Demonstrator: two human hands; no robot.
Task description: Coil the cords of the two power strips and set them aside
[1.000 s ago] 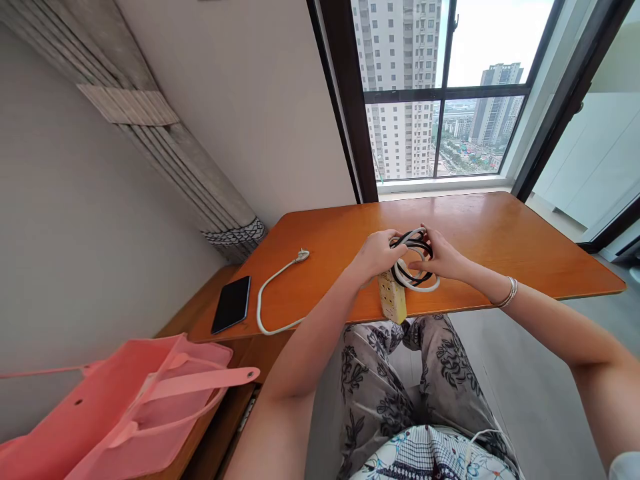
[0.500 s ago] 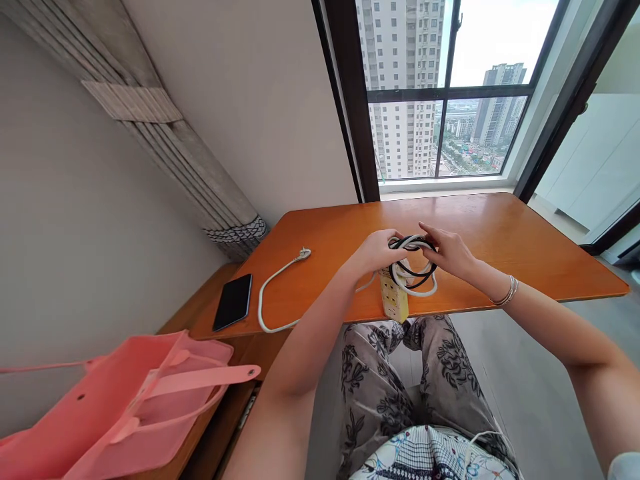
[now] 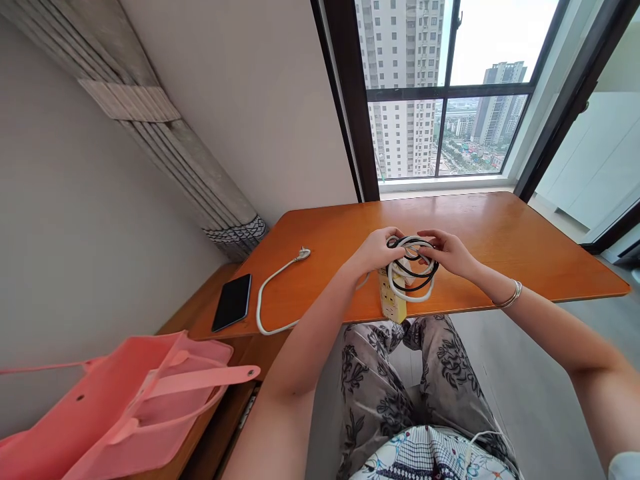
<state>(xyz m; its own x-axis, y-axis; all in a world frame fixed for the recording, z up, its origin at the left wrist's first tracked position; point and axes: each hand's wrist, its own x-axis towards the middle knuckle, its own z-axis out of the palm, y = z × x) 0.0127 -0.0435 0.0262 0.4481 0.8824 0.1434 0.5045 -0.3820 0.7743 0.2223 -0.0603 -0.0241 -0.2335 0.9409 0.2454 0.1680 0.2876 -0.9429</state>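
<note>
Head view: both hands meet over the near edge of the wooden table [image 3: 525,247], working a coil of cable [image 3: 412,275]. The left hand [image 3: 376,250] is closed on the coil's left side, its fingers wrapped over the black and white loops. The right hand [image 3: 450,252] pinches the top of the coil, thumb and fingertips closed on the strands. The coil hangs between the two hands and just below them, touching a yellowish power strip [image 3: 393,301] that stands on end at the table edge beneath the left hand. Compared with half a second ago, the right hand sits lower and closer to the left, and the loops appear drawn into a tighter, rounder bundle; a second ago the coil lay flatter and wider. Judged from this, the gathering of the loops is well along, though the white cord [image 3: 273,293] trailing out to the left of the left hand lies uncoiled, its plug [image 3: 302,254] resting on the table. Further left, well apart from both hands, lie a phone [image 3: 231,302] and a pink bag [image 3: 120,407].
</note>
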